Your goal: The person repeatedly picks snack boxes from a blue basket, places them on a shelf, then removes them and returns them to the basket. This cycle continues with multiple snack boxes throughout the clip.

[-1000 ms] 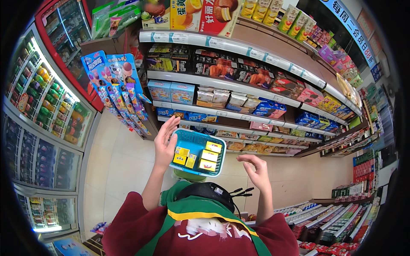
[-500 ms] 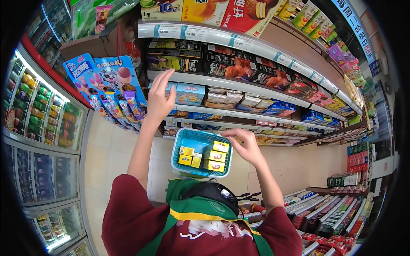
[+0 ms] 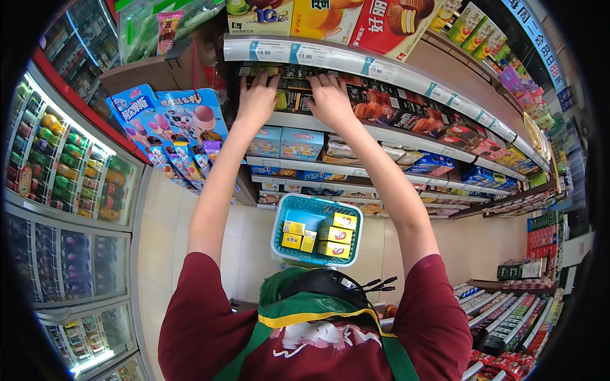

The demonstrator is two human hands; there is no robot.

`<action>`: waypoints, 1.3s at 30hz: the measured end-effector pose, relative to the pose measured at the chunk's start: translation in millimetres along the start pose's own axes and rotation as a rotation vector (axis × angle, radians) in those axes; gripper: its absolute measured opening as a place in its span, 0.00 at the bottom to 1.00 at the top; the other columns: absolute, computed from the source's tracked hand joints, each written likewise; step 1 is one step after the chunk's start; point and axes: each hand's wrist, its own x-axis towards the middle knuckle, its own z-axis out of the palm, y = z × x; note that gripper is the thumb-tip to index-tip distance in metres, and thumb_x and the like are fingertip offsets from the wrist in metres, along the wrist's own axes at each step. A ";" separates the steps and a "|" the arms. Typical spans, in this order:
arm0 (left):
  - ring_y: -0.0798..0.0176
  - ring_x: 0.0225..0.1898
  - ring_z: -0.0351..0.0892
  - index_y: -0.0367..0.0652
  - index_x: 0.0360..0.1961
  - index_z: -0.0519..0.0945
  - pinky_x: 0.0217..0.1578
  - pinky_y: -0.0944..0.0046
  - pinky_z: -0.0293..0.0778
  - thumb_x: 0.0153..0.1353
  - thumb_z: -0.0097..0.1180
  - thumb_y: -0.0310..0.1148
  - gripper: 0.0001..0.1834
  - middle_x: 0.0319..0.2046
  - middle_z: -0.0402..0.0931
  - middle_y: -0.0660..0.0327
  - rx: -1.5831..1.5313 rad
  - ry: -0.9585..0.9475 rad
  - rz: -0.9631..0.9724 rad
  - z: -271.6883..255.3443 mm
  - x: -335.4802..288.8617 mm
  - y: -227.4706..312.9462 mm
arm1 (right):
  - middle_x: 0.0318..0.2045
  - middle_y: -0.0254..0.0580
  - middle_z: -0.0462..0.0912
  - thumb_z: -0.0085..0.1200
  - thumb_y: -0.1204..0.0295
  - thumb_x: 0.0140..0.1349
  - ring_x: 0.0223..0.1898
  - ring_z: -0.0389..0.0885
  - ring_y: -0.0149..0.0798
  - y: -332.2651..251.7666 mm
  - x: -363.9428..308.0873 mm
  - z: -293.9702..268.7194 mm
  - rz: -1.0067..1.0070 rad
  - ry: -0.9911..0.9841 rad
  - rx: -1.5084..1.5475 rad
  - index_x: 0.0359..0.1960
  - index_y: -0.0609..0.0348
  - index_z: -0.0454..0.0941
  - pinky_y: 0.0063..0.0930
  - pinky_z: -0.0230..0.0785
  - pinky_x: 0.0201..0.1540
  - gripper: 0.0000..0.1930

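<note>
at top centre of the frame, left hand [image 3: 256, 98] and right hand [image 3: 330, 98] rest with fingers spread, seemingly gripping nothing, on dark snack packets [image 3: 293, 100] on a shelf; turquoise plastic basket [image 3: 284, 219] sits below centre

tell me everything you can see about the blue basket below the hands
The basket is a light turquoise plastic shopping basket with slotted walls and a rounded rim, seen open from above. It sits low in front of the person's chest, below the shelves. Inside lie several small yellow boxes, some with red marks. Neither hand touches it; its support is hidden.
</note>
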 end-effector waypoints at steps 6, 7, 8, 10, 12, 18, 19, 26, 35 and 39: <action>0.52 0.58 0.76 0.41 0.53 0.75 0.68 0.40 0.58 0.52 0.69 0.31 0.26 0.49 0.77 0.55 0.011 0.090 0.074 -8.0 4.2 1.3 | 0.45 0.43 0.75 0.71 0.66 0.50 0.52 0.74 0.49 -0.2 -1.8 4.3 -0.035 0.069 0.001 0.50 0.55 0.76 0.48 0.64 0.60 0.26; 0.51 0.57 0.77 0.40 0.53 0.75 0.68 0.40 0.59 0.52 0.69 0.30 0.26 0.48 0.77 0.55 0.007 0.137 0.107 -11.7 0.9 2.4 | 0.45 0.43 0.75 0.71 0.67 0.49 0.52 0.74 0.49 -0.5 -4.9 -0.4 -0.051 0.086 0.038 0.50 0.55 0.76 0.47 0.65 0.59 0.26; 0.51 0.57 0.77 0.40 0.53 0.74 0.68 0.41 0.59 0.52 0.69 0.30 0.26 0.48 0.78 0.55 0.002 0.184 0.142 -16.0 -2.8 4.0 | 0.46 0.44 0.75 0.71 0.68 0.49 0.51 0.75 0.50 -1.5 -8.9 -6.5 -0.065 0.104 0.073 0.50 0.54 0.76 0.45 0.67 0.57 0.26; 0.51 0.56 0.77 0.40 0.52 0.73 0.68 0.42 0.59 0.52 0.68 0.28 0.26 0.48 0.78 0.54 -0.130 0.214 0.140 -29.1 -16.1 2.4 | 0.46 0.45 0.74 0.71 0.71 0.49 0.50 0.76 0.50 -14.7 -18.3 -29.3 -0.097 0.182 0.189 0.51 0.55 0.76 0.43 0.70 0.54 0.26; 0.50 0.55 0.78 0.39 0.52 0.73 0.68 0.42 0.60 0.52 0.68 0.27 0.26 0.48 0.79 0.54 -0.227 0.240 0.157 -52.7 -31.5 5.2 | 0.47 0.45 0.74 0.72 0.74 0.48 0.49 0.77 0.50 -30.2 -30.7 -56.6 -0.123 0.246 0.320 0.51 0.55 0.76 0.41 0.72 0.52 0.26; 0.45 0.48 0.82 0.37 0.53 0.74 0.56 0.51 0.75 0.48 0.72 0.28 0.30 0.46 0.81 0.50 -0.635 0.251 0.146 -127.7 -76.8 48.7 | 0.52 0.49 0.77 0.75 0.76 0.45 0.50 0.81 0.48 -45.4 -82.0 -139.9 -0.118 0.458 0.614 0.57 0.59 0.73 0.36 0.76 0.50 0.34; 0.46 0.48 0.83 0.37 0.53 0.74 0.54 0.54 0.76 0.47 0.73 0.27 0.31 0.47 0.81 0.50 -0.749 0.205 0.095 -137.0 -86.9 57.1 | 0.51 0.50 0.78 0.76 0.74 0.45 0.50 0.82 0.47 -45.1 -91.2 -147.8 -0.099 0.459 0.668 0.59 0.61 0.71 0.35 0.76 0.52 0.37; 0.64 0.48 0.80 0.33 0.58 0.71 0.52 0.65 0.75 0.53 0.71 0.21 0.32 0.46 0.79 0.56 -1.318 0.054 -0.176 -158.8 -158.3 129.6 | 0.53 0.53 0.79 0.76 0.72 0.48 0.52 0.82 0.44 -53.8 -162.2 -186.8 0.031 0.379 0.927 0.65 0.63 0.62 0.36 0.74 0.57 0.43; 0.65 0.54 0.74 0.33 0.66 0.61 0.57 0.64 0.70 0.73 0.54 0.33 0.27 0.55 0.74 0.56 -1.949 0.017 -0.533 -166.7 -185.2 214.0 | 0.63 0.62 0.68 0.65 0.74 0.59 0.62 0.74 0.50 -79.4 -244.5 -193.2 0.235 0.170 1.110 0.72 0.69 0.46 0.39 0.66 0.64 0.45; 0.64 0.56 0.73 0.35 0.69 0.56 0.59 0.61 0.69 0.72 0.54 0.34 0.31 0.58 0.72 0.56 -1.913 -0.057 -0.480 -161.3 -198.9 240.0 | 0.67 0.66 0.63 0.57 0.76 0.62 0.68 0.68 0.56 -75.7 -272.0 -203.0 0.292 0.166 1.119 0.73 0.72 0.45 0.40 0.58 0.70 0.42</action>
